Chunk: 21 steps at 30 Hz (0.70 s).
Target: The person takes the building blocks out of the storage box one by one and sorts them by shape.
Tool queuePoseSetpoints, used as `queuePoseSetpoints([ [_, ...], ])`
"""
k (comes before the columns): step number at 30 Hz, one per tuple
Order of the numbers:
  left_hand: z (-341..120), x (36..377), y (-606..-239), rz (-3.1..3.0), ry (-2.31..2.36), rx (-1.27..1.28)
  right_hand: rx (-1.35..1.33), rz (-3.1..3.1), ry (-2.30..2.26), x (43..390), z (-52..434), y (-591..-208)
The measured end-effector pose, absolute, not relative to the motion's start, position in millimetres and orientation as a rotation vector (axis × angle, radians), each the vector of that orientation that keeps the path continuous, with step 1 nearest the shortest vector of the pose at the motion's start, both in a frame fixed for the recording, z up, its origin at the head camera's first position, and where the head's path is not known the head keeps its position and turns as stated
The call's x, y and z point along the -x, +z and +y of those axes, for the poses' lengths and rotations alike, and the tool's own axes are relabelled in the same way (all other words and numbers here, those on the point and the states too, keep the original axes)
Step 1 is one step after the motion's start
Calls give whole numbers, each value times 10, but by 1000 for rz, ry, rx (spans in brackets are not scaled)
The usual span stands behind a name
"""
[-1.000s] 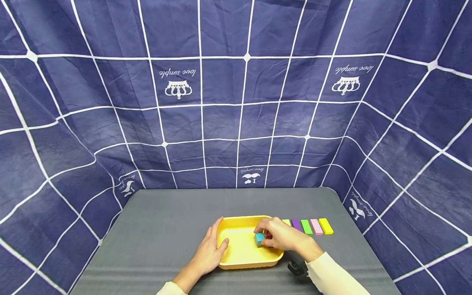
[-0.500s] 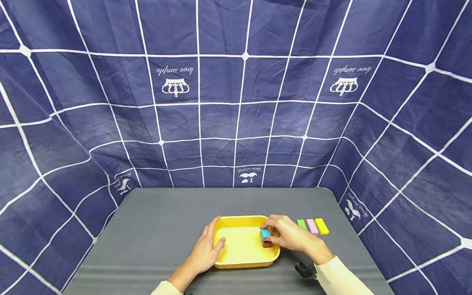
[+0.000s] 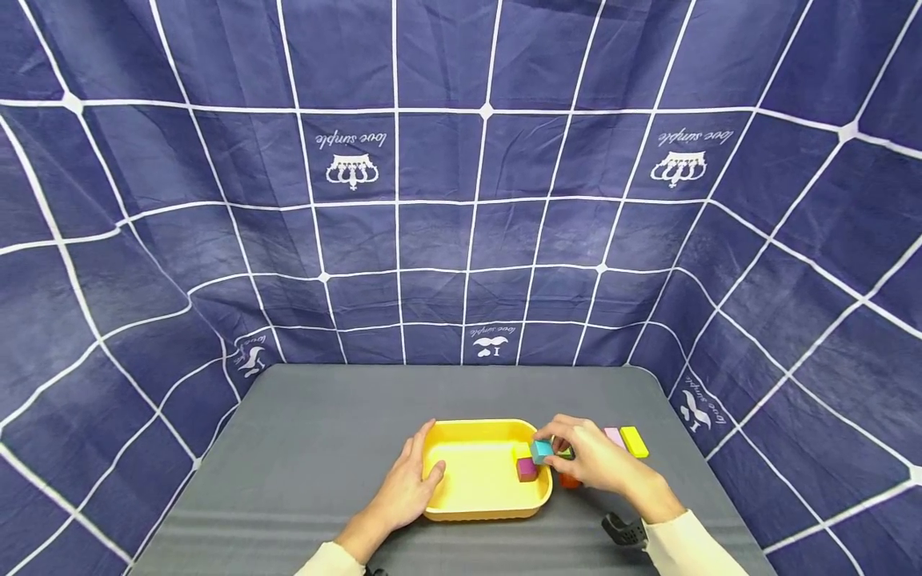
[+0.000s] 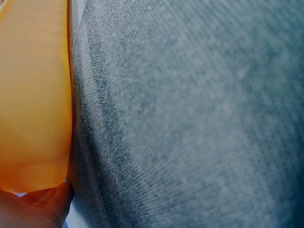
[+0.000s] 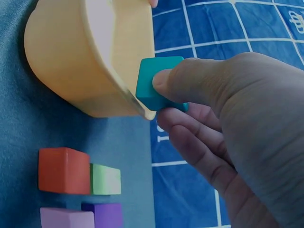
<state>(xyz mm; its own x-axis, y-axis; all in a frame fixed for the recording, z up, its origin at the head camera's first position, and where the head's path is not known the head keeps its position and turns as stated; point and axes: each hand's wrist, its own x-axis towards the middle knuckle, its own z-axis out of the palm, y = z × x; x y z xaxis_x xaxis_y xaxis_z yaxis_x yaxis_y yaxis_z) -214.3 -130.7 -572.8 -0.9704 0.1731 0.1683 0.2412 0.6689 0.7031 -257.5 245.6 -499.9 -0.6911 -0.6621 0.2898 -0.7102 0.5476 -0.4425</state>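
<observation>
Surface: grey table (image 3: 324, 448), cloth-like weave in the left wrist view; room: navy backdrop cloth (image 3: 216, 240) with a white grid and crown prints, hung behind and along both sides of the table.

Left to right across the table: left hand (image 3: 409, 490) lies against the left rim of the yellow tray (image 3: 468, 504), thumb over the rim, fingers fairly straight along the outer wall; holding nothing else; the left wrist view shows only the tray's wall, the grey weave and a bit of the hand at the bottom edge.

Inside the tray, at its right end: a magenta block (image 3: 527, 470) on the floor, a small yellow block (image 3: 523, 453) just behind it.

Right hand (image 3: 601, 464) sits at the tray's right rim; thumb and fingers pinch a teal block (image 3: 542, 451); in the right wrist view the teal block (image 5: 154, 83) is off the table, just at the tray's rim (image 5: 116, 71), thumb pressed on its near face; whether it touches the rim, cannot tell.

Right of the tray, on the table: orange block (image 3: 570, 480) just under the hand; green block (image 5: 105, 179) touching it; purple block (image 5: 102, 214) beside; then pink block (image 3: 615, 437) and yellow flat block (image 3: 634, 442) side by side, farthest right.
</observation>
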Motion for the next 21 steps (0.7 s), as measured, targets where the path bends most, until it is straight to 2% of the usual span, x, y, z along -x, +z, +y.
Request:
queuePoseSetpoints([
  [21,-1295,2139,-5738,-2786,-1195,343,-1151,-2513,793,2503,2821,-4997],
])
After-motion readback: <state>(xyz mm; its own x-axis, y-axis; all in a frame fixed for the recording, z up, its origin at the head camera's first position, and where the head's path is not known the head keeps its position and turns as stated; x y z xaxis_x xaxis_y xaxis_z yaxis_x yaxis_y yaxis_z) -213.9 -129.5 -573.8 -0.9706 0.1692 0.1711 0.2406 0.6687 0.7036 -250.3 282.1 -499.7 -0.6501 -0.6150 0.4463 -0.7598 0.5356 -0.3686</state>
